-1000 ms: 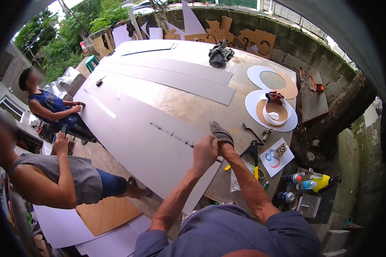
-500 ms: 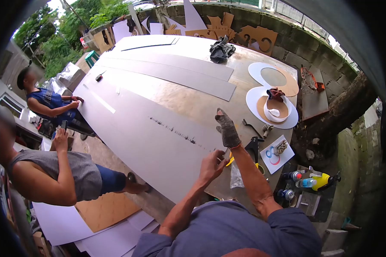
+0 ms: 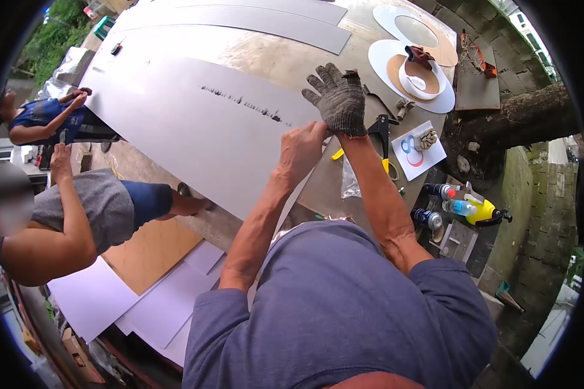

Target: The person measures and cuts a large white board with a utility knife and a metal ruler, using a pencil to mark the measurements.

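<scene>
In the centre of the frame the right hand [image 3: 336, 98] already wears a grey work glove [image 3: 341, 109], fingers spread apart. The bare left hand [image 3: 300, 146] pinches its cuff. The glove seems almost fully on; the left hand is still ungloved.
</scene>
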Available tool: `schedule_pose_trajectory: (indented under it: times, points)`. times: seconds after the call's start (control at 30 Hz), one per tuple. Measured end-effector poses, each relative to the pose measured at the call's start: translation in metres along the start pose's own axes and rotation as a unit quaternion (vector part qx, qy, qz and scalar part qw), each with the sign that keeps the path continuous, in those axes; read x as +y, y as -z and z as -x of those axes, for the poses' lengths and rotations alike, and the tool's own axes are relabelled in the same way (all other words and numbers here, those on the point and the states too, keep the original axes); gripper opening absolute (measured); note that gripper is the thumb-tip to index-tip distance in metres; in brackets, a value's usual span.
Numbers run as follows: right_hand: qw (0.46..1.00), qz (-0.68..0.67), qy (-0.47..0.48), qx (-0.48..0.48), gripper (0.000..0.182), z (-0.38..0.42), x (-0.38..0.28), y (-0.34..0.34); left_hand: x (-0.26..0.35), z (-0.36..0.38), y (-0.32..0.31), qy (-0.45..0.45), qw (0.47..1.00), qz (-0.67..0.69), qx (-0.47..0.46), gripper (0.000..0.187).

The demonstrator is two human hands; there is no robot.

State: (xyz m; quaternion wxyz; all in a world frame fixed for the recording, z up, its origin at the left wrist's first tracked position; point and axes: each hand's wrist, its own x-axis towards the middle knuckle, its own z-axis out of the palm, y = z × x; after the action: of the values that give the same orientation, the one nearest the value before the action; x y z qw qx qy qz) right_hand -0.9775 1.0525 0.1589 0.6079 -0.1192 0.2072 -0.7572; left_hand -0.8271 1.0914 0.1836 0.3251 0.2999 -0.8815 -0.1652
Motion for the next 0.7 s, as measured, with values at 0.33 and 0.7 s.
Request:
schedule_pose_trajectory:
  times: [0.33,0.7]
  points:
    - [0.995,-0.07,-0.049,0.045,0.073,0.018,-0.003,-0.021,0.007,0.002,-0.002,0.032,0.994,0.085,0.06,0.012]
    - [0.98,-0.016,-0.063,-0.188,0.062,0.006,-0.013,-0.005,0.027,0.046,-0.006,0.137,0.959,0.248,-0.011,0.013]
